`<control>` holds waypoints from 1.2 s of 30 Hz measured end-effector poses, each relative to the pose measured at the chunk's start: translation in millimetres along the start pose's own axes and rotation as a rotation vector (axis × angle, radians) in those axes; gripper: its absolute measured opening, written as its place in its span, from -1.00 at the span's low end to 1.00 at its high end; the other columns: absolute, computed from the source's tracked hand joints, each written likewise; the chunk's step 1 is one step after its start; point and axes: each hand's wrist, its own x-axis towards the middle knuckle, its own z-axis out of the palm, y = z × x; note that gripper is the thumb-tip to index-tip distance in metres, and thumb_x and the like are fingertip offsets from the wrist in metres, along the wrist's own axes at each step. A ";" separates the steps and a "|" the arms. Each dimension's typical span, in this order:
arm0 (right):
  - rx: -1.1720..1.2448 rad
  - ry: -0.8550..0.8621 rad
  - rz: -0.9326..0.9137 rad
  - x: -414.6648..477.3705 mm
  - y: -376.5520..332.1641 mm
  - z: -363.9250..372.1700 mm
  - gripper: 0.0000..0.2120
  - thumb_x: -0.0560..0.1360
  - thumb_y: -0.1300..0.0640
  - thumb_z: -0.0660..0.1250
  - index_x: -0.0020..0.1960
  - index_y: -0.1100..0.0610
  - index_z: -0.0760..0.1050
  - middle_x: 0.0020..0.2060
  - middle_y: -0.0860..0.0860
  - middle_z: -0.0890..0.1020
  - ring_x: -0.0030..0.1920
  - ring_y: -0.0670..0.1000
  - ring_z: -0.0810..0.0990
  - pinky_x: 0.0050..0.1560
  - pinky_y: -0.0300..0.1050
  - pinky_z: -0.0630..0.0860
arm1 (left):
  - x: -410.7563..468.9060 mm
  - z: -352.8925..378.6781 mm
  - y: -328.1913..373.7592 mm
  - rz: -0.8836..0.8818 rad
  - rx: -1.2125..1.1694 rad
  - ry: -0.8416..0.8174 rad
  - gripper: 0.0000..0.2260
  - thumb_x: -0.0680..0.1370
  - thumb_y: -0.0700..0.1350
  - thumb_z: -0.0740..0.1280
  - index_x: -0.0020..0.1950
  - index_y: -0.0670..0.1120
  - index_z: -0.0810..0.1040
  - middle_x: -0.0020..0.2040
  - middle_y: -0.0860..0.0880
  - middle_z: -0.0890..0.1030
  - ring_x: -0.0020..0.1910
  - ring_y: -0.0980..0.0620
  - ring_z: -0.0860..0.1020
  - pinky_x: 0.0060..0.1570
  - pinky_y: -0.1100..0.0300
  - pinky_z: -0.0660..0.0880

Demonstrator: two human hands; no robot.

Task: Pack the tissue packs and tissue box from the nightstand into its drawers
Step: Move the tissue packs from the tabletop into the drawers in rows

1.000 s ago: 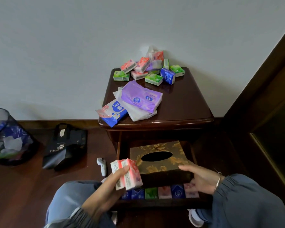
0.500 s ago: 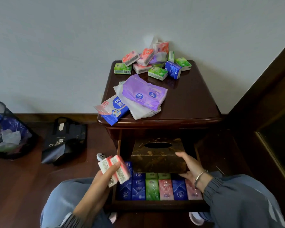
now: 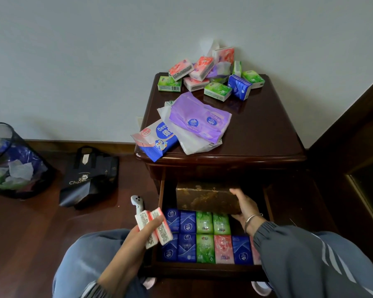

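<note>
My left hand grips two pink tissue packs just left of the open drawer. My right hand holds the right end of the gold-patterned tissue box, which sits at the back of the drawer, partly under the nightstand top. In front of the box, blue, green and pink packs lie in rows. On the top, a pile of small packs stands at the back. A purple soft pack and a blue-white pack lie at the front left.
A black mesh bin with scraps stands on the wooden floor at the left. Beside it lies a black bag. A small white controller stands on the floor by the drawer's left side. Dark wooden furniture rises at the right.
My right hand has pushed the tissue box from the drawer's front to its back, uncovering the rows of packs. My left hand with the pink packs has shifted slightly left and down.
</note>
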 end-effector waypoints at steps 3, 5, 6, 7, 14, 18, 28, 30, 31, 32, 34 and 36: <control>0.021 -0.011 -0.004 5.5 -0.8 0.4 -0.46 0.18 -0.13 0.49 0.07 0.12 0.54 -0.05 0.13 0.64 0.00 0.09 0.62 -0.14 -0.05 0.58 | -1.9 3.6 0.9 -0.005 0.048 -0.021 -0.51 0.33 0.04 0.47 0.18 -0.15 0.56 0.01 -0.14 0.70 0.01 -0.08 0.67 -0.03 0.09 0.55; 0.008 -0.012 -0.016 8.9 -1.2 1.6 -0.37 0.14 -0.16 0.49 0.11 0.14 0.52 -0.03 0.14 0.64 -0.01 0.09 0.62 -0.19 -0.08 0.58 | -2.5 4.7 0.4 -0.018 0.057 -0.033 -0.54 0.36 0.03 0.46 0.18 -0.16 0.56 0.01 -0.15 0.70 0.01 -0.09 0.67 -0.03 0.09 0.56; 0.003 -0.011 -0.018 10.6 -1.3 3.1 -0.32 0.11 -0.17 0.50 0.12 0.15 0.51 -0.04 0.14 0.64 -0.04 0.08 0.64 -0.24 -0.10 0.58 | -2.8 5.1 -0.2 -0.029 0.059 -0.039 -0.55 0.37 0.02 0.45 0.19 -0.16 0.56 0.01 -0.16 0.70 0.01 -0.10 0.67 -0.02 0.08 0.56; 0.001 -0.012 -0.021 13.1 -1.3 4.7 -0.28 0.08 -0.18 0.50 0.13 0.16 0.50 -0.04 0.14 0.64 -0.06 0.08 0.65 -0.26 -0.12 0.58 | -2.9 5.4 -0.8 -0.040 0.064 -0.044 -0.56 0.38 0.01 0.45 0.19 -0.16 0.56 0.01 -0.16 0.70 0.00 -0.10 0.67 -0.03 0.09 0.56; -0.049 -0.085 0.006 34.4 3.6 5.6 -0.19 0.13 -0.15 0.51 0.28 0.20 0.43 0.04 0.16 0.62 0.03 0.11 0.63 0.03 -0.01 0.56 | -0.3 4.5 -3.0 -0.094 0.088 -0.052 -0.53 0.37 0.03 0.46 0.19 -0.17 0.56 0.01 -0.17 0.70 -0.01 -0.11 0.68 -0.08 0.10 0.57; -0.150 -0.035 -0.048 40.7 9.2 -5.5 -0.50 0.40 0.08 0.42 0.30 0.17 0.44 0.21 0.17 0.56 0.21 0.13 0.53 0.27 0.05 0.43 | 0.8 2.7 -5.1 -0.103 0.094 -0.059 -0.50 0.35 0.05 0.48 0.21 -0.16 0.56 0.03 -0.18 0.69 0.04 -0.14 0.66 0.16 -0.05 0.53; -0.577 -0.013 -0.210 26.5 11.3 -8.5 -0.51 0.57 0.12 0.24 0.45 0.21 0.24 0.39 0.16 0.39 0.38 0.13 0.36 0.33 -0.04 0.30 | 4.8 1.9 -6.7 -0.142 0.106 -0.055 -0.50 0.36 0.04 0.48 0.22 -0.16 0.53 0.03 -0.18 0.69 0.03 -0.15 0.67 0.13 -0.05 0.55; -0.604 -0.033 -0.219 24.0 13.6 -7.4 -0.52 0.57 0.13 0.24 0.45 0.21 0.24 0.39 0.15 0.38 0.38 0.13 0.36 0.34 -0.05 0.29 | 5.1 3.6 -6.3 -0.146 0.103 -0.062 -0.49 0.35 0.05 0.49 0.22 -0.14 0.53 0.03 -0.18 0.69 0.02 -0.15 0.67 0.10 -0.04 0.55; -0.617 -0.053 -0.223 23.3 14.3 -4.9 -0.52 0.57 0.13 0.23 0.45 0.21 0.25 0.39 0.15 0.38 0.38 0.13 0.36 0.34 -0.05 0.29 | 5.2 4.8 -6.2 -0.143 0.106 -0.068 -0.48 0.33 0.06 0.50 0.21 -0.14 0.54 0.03 -0.18 0.69 0.02 -0.15 0.67 0.08 -0.03 0.56; -0.635 -0.079 -0.225 22.6 14.9 -1.1 -0.53 0.58 0.14 0.23 0.45 0.21 0.25 0.39 0.15 0.38 0.38 0.12 0.36 0.34 -0.06 0.29 | 5.2 5.5 -6.4 -0.136 0.109 -0.076 -0.48 0.32 0.06 0.51 0.20 -0.13 0.54 0.03 -0.18 0.69 0.02 -0.14 0.67 0.04 -0.01 0.57; -0.681 -0.137 -0.219 20.6 15.4 8.9 -0.53 0.58 0.14 0.21 0.46 0.20 0.24 0.40 0.14 0.38 0.39 0.11 0.36 0.35 -0.07 0.29 | 4.7 7.2 -6.2 -0.131 0.113 -0.088 -0.48 0.31 0.07 0.51 0.19 -0.13 0.55 0.02 -0.17 0.69 0.01 -0.14 0.67 -0.02 0.04 0.57; -0.713 -0.172 -0.218 19.5 16.0 17.3 -0.54 0.59 0.15 0.20 0.46 0.19 0.24 0.40 0.13 0.38 0.38 0.11 0.36 0.35 -0.07 0.29 | 3.8 8.2 -5.5 -0.134 0.120 -0.091 -0.50 0.33 0.06 0.50 0.18 -0.13 0.55 0.01 -0.17 0.70 0.00 -0.14 0.68 -0.05 0.05 0.57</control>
